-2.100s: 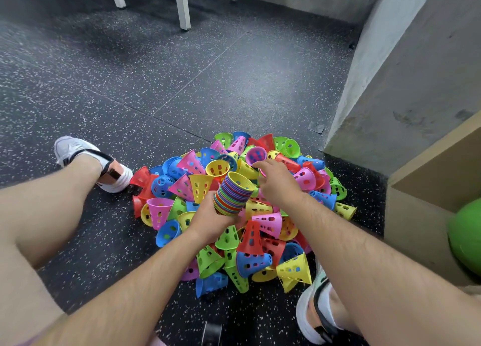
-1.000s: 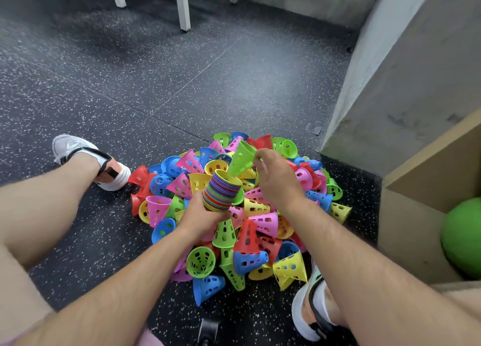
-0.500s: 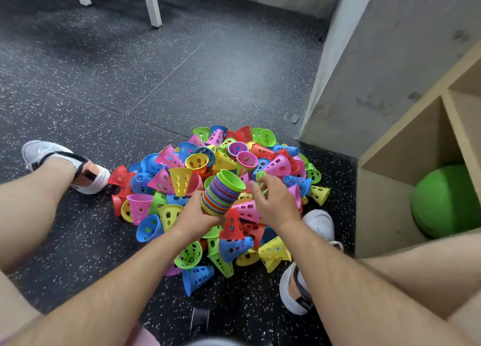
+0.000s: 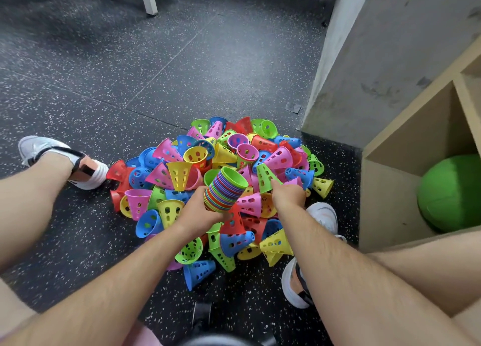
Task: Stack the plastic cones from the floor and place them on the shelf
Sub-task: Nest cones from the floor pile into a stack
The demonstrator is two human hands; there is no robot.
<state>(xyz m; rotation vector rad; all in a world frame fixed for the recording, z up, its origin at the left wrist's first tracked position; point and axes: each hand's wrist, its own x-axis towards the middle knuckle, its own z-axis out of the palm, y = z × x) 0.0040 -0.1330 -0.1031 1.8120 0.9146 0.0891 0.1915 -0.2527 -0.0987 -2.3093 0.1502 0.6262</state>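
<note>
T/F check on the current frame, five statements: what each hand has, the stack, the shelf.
1. The left hand grips the stack of nested cones. True.
2. The stack's topmost cone is red. False: it is green.
3. The right hand grips a green cone at the pile. True.
4. The shelf compartment holds a blue ball. False: it holds a green ball.
5. The stack sits on the shelf. False: it is in the left hand, above the pile on the floor.
</note>
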